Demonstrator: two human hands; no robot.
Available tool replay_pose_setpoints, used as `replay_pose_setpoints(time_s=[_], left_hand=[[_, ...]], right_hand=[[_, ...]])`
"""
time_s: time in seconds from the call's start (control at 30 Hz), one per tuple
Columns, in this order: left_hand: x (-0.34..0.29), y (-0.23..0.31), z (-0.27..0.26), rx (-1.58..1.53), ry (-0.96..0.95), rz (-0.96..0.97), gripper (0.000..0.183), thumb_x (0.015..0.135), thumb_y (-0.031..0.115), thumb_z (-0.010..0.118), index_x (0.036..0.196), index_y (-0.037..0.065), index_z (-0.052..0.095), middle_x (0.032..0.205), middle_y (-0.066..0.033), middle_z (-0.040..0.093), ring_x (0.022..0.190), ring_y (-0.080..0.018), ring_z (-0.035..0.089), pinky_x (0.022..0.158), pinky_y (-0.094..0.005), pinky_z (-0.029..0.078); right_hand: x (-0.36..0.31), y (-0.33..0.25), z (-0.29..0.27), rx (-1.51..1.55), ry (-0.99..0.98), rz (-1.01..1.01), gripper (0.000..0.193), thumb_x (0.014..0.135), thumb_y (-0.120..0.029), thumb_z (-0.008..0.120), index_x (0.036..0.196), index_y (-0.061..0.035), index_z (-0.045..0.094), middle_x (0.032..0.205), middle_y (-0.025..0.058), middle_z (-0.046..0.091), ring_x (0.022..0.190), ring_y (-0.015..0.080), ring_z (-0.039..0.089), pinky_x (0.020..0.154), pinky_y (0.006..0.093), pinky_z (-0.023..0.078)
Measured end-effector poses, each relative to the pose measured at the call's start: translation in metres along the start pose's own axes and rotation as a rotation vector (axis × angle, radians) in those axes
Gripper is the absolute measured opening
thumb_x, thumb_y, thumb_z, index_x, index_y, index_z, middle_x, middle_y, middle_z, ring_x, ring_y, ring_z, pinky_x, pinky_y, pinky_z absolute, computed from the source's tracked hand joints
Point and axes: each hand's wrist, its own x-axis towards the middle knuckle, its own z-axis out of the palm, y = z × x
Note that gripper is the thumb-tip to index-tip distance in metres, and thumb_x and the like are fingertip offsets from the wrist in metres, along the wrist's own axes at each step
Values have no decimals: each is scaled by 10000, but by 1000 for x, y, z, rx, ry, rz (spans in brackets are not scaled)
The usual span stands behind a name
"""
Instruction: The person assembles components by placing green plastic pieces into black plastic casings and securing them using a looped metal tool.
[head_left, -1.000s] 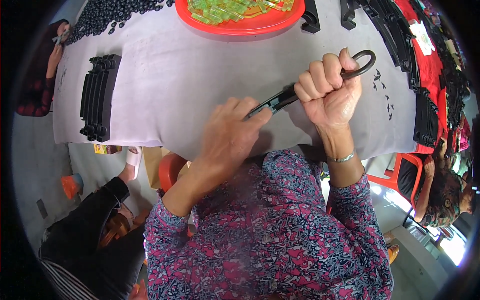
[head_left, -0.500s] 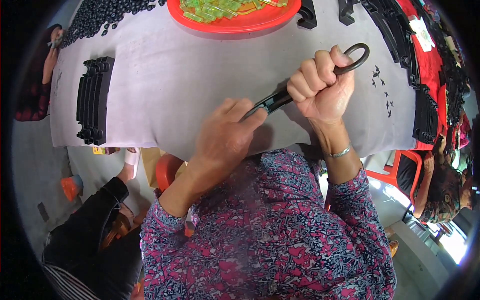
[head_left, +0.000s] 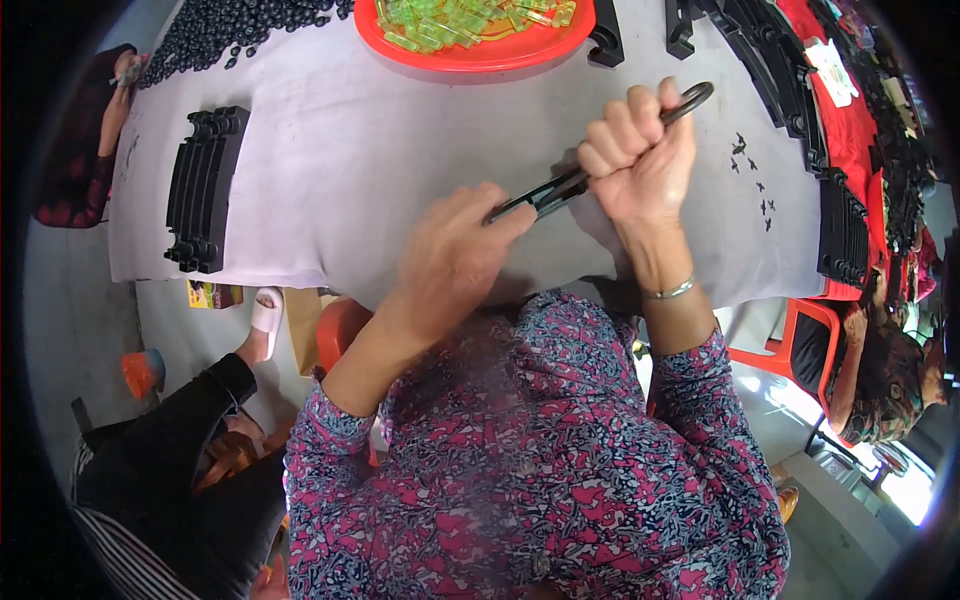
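Between my two hands runs a long black plastic part [head_left: 556,194] with a slotted body and a curved, hook-like end. My right hand [head_left: 645,165] is closed in a fist around its upper portion, with the thumb up and the curved end [head_left: 692,98] sticking out above it. At the lower left end, my left hand [head_left: 455,255] grips the part with fingers curled; this hand is slightly blurred, and its fingertips are partly hidden. The part slants up to the right, just over the pale cloth [head_left: 400,130]. Several small black bits [head_left: 755,180] lie right of my right hand.
A red plate [head_left: 480,62] of translucent yellow-green pieces stands at the far side, beside a heap of black round pieces [head_left: 225,40]. Stacked black ribbed parts lie left [head_left: 205,190] and right [head_left: 842,230]. Another person's hand [head_left: 125,75] rests at the far left.
The curved end has turned from a wide loop to a nearly edge-on view as my right hand twisted it. Both hands keep their grip. The whole view has shifted slightly.
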Motion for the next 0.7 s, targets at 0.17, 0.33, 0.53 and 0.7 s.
replay_pose_setpoints(time_s=[0.17,0.33,0.53,0.7], left_hand=[[-5,5,-19,-141,28,-57,413,724,33,769,1117,63,644,1083,-109,610,924,-341,615,771,-430,501],[-19,1,-23,-25,39,-147,575,652,55,823,1177,38,589,1029,-141,576,918,-378,590,773,-448,481],[-27,-4,-21,-7,60,-126,467,655,82,826,1080,35,637,937,-136,557,873,-358,577,756,-440,474],[-28,-5,-16,-27,90,-131,395,676,102,815,1033,37,659,897,-118,548,845,-332,567,734,-431,466]], right_hand=[[-10,-61,16,-174,14,-1,522,1061,-471,359,642,-160,353,574,-58,254,498,87,213,441,272,175],[-21,-68,-3,-1073,406,136,522,1034,-464,432,636,-126,431,572,-52,368,481,90,318,437,274,257],[-21,-44,-16,-2209,428,66,494,946,-431,595,800,32,688,724,294,625,703,507,589,680,515,475],[-26,-29,-16,-2178,384,-246,293,895,-276,690,909,15,671,857,216,649,742,412,619,736,464,500]])
